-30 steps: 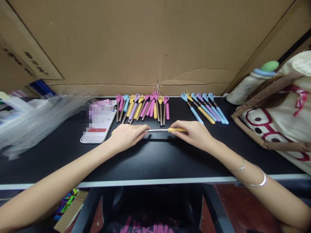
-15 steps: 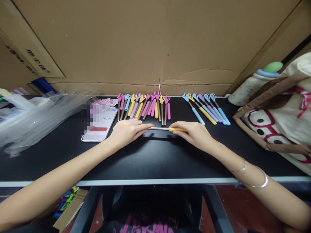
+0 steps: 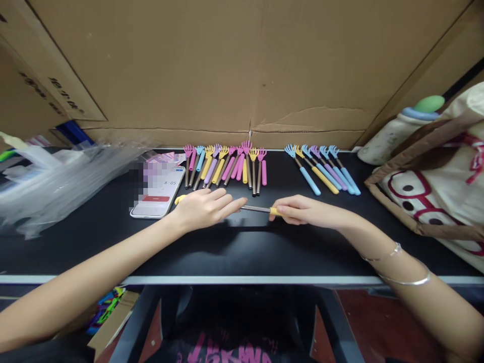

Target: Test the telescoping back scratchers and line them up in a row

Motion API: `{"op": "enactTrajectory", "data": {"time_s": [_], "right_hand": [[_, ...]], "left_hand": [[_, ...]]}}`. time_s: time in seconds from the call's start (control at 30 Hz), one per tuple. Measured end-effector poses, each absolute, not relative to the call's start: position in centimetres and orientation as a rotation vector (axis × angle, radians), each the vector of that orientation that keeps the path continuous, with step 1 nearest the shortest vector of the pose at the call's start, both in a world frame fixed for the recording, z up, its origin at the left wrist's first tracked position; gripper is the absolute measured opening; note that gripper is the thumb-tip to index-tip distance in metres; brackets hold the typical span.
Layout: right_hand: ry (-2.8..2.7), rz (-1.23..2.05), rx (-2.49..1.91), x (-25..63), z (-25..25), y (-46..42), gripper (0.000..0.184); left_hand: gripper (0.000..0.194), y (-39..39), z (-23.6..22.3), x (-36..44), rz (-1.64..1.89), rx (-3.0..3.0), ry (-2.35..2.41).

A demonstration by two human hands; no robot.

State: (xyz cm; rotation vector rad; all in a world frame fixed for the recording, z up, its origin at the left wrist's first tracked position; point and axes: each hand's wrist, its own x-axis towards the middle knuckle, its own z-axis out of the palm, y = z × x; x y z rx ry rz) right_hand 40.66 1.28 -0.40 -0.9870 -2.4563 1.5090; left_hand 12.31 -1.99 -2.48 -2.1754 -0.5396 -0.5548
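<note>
Between my two hands is a yellow back scratcher (image 3: 256, 208) with a metal rod, held level above the black table. My left hand (image 3: 206, 207) is closed around its head end; a bit of the yellow claw shows past the wrist side. My right hand (image 3: 297, 209) grips the yellow handle sleeve, most of which my fingers hide. Behind my hands lie several back scratchers with bare rods (image 3: 258, 174), loose coloured sleeves (image 3: 264, 173) among them. Farther right rests a group with sleeved handles (image 3: 310, 180) in blue, yellow and purple.
A phone (image 3: 155, 196) lies left of my left hand, beside clear plastic bags (image 3: 71, 181). At the right stand a white bottle (image 3: 393, 136) and a cream bag (image 3: 427, 201) with brown trim. Cardboard (image 3: 181, 65) walls the back, and a box of colourful items (image 3: 109, 317) sits below the table.
My right hand has moved slightly down and turned its grip on the yellow sleeve. The rod now tilts down to the right, and the camera view has shifted a little.
</note>
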Motion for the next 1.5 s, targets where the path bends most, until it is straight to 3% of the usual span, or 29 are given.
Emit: {"op": "enactTrajectory", "data": {"time_s": [0.27, 0.43, 0.6, 0.87, 1.07, 1.23, 1.5], "right_hand": [[-2.621, 0.24, -1.027, 40.8, -0.9, 1.3, 0.033], [-2.548, 0.03, -0.896, 40.4, -1.7, 1.0, 0.028], [-2.508, -0.196, -0.878, 40.2, -2.1, 1.0, 0.025], [-2.473, -0.128, -0.883, 40.3, -2.0, 1.1, 0.019], [-2.424, 0.434, -1.047, 40.1, -2.7, 1.7, 0.023], [-2.417, 0.878, -1.084, 39.7, -2.9, 1.8, 0.041], [-2.562, 0.244, -1.173, 39.6, -2.8, 1.1, 0.032]], "left_hand": [[0.034, -1.3, -1.5, 13.7, -0.378, -2.959, -1.463], [0.042, -0.1, 0.4, 13.2, -0.34, -3.625, -1.493], [0.039, 0.1, -0.7, 12.9, -0.449, -3.376, -1.554], [0.036, -0.4, -3.1, 13.2, -0.554, -2.615, -1.213], [0.035, -0.2, -3.6, 12.7, -0.513, -2.411, -0.992], [0.034, -0.5, -3.3, 12.6, -0.484, -2.419, -0.903], [0.037, -0.4, -4.2, 12.6, -0.518, -2.48, -1.002]]}}
